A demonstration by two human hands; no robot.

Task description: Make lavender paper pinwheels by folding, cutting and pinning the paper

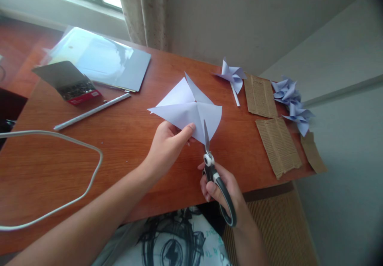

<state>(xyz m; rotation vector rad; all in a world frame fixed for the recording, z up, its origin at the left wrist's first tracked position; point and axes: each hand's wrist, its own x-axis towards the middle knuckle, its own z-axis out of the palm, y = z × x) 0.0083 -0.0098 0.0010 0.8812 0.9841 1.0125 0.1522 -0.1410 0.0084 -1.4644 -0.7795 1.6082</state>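
Paper (188, 113) is pinched by the left hand (168, 142); the right hand (232, 182) grips scissors (209, 160).

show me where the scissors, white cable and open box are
Scissors (208, 160), head view, on the white pivot.
White cable (101, 155), head view, on its bend.
Open box (85, 97), head view, on its red side.

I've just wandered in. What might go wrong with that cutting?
The left thumb rests on the white paper close to the scissor blade, so a slip could nick it.

The paper's slits reach in near its middle; if the scissors in the right hand cut too far, a flap might come off.

The white cable loops beside the left forearm, which could catch on it.
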